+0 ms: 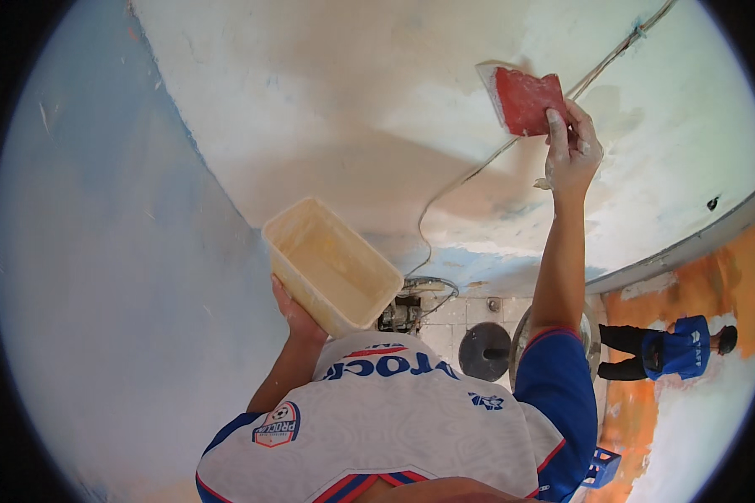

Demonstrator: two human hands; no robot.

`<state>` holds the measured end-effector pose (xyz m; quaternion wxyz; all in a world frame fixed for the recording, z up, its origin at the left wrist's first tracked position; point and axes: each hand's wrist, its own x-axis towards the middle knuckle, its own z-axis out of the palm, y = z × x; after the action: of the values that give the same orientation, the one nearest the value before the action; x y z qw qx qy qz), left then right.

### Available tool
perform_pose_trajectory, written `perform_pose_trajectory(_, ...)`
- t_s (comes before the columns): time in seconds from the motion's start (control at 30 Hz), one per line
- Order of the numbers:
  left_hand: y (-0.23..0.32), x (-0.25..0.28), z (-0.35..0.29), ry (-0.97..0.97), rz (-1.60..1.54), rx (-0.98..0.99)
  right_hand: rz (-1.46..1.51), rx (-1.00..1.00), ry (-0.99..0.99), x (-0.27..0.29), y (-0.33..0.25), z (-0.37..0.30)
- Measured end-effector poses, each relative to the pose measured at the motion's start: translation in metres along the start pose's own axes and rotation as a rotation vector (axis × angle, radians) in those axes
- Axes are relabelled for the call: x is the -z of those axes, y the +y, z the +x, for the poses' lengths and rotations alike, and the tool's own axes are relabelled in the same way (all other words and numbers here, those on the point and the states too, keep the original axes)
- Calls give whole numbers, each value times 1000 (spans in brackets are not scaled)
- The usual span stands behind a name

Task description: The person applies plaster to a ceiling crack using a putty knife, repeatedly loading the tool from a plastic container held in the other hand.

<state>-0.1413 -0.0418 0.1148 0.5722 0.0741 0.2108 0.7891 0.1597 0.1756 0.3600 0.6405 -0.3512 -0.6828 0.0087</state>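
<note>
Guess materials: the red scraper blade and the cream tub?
Red scraper blade, in the right hand: looks like thin plastic or rubber, matte, its edge caked with pale filler; cannot rule out painted metal. Cream tub, in the left hand: likely plastic, translucent thin walls, smeared inside.

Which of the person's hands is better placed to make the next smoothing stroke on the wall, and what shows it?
Probably the right. The right hand already presses the red trowel against the white wall, while the left hand is lower, holding the cream tub.
</note>
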Motion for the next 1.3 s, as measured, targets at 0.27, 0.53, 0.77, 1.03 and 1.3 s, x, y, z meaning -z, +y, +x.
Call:
perform_pose_trajectory(0.27, 9, 21, 16, 12, -30, 56, -86, 39, 7, -3, -2, -2)
perform_pose_trajectory(0.53, 20, 20, 26, 36, -47, 90, -67, 6, 42, -14, 7, -6)
perform_pose_trajectory(0.77, 24, 28, 35, 8, -52, 57, -162, 14, 5, -18, 15, -8)
perform_pose_trajectory(1.03, 25, 34, 44, -4, -79, 90, -133, 67, -16, -28, 12, -7)
perform_pose_trajectory(1.3, 25, 36, 45, -5, -28, 66, 30, -99, -46, -28, 20, -2)
